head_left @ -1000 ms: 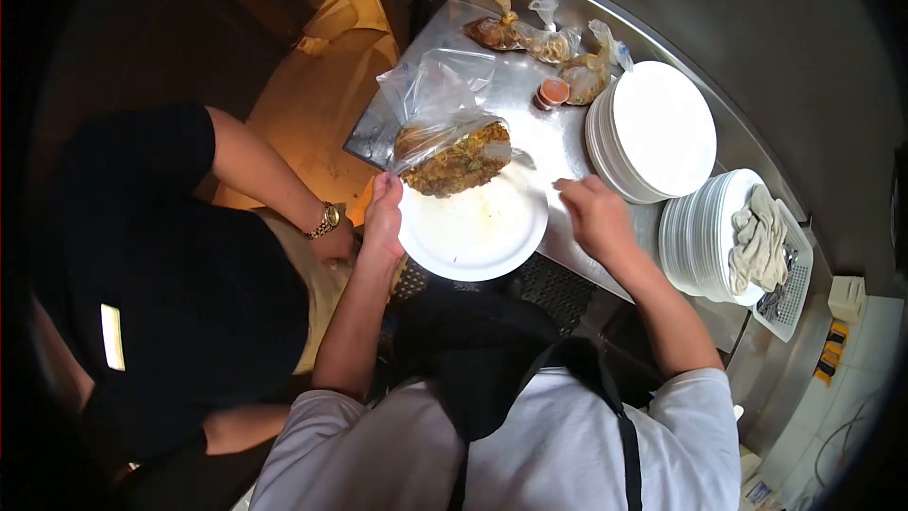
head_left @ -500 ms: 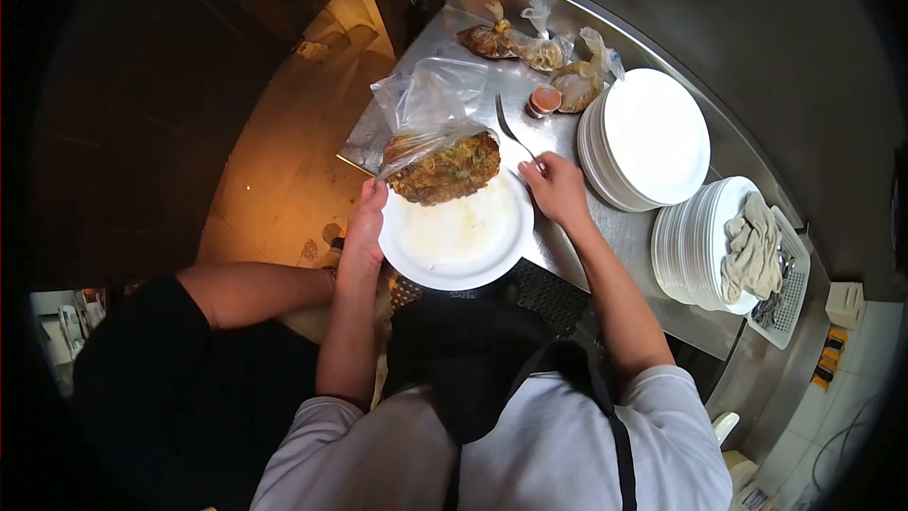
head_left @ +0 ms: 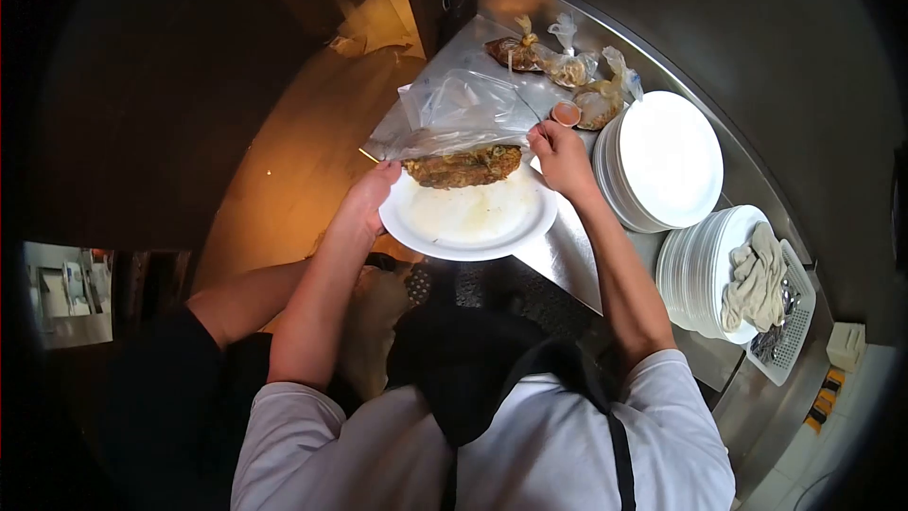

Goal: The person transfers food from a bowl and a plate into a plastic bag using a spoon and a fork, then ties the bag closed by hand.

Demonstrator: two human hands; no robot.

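My left hand grips the left edge of a white oval plate, which looks tilted. Browned food lies along the plate's far side, partly covered by a clear plastic bag. In my right hand, closed at the plate's upper right, is a fork whose tines point away from me. Just beyond that hand stands a small cup of orange-red sauce.
Tied bags of food rest at the steel counter's back. Two stacks of white plates stand at right, one with a cloth on top, beside a basket of cutlery. Another person's arm shows at lower left.
The plate has tilted, and the food on it appears narrower. My right hand has raised the fork's tines. In view, the counter items have shifted slightly right and down.
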